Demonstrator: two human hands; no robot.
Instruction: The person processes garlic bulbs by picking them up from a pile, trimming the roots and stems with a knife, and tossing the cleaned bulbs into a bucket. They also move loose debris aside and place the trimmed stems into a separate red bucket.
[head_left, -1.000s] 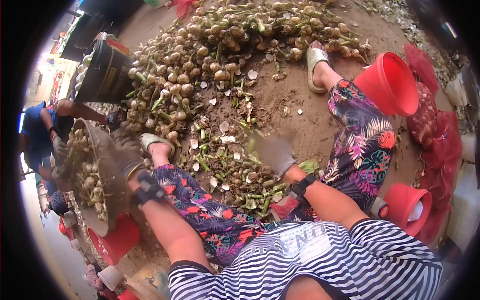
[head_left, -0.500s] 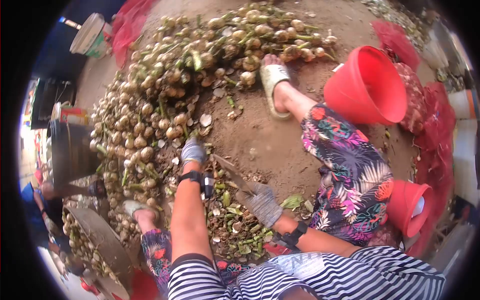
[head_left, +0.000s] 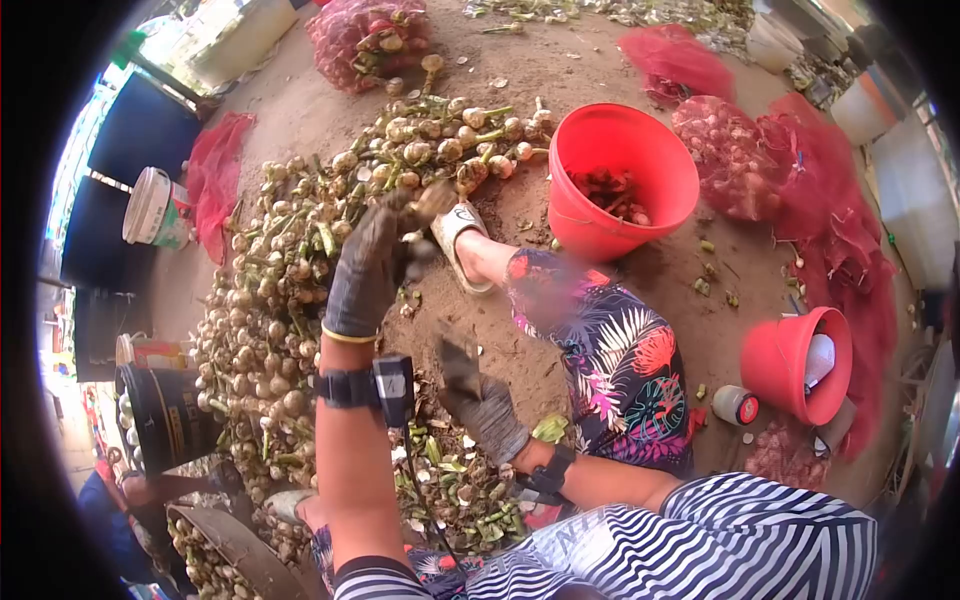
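A garlic bulb point(head_left: 432, 200), light, firm and papery-skinned, is gripped in the gloved left hand point(head_left: 368, 265) above the garlic pile point(head_left: 300, 260), best taken around its body, while a knife point(head_left: 455, 350) is clasped in the right hand point(head_left: 485, 405).

- Bare brown dirt floor point(head_left: 610, 300) in bright daylight, littered with husk scraps
- Red mesh sacks point(head_left: 850, 230) piled along the floor's right edge; another sack point(head_left: 368, 35) at its far edge
- Dark barrels point(head_left: 140, 125) and a white bucket point(head_left: 155, 208) stand at the left edge; a pale wall point(head_left: 925, 200) at far right
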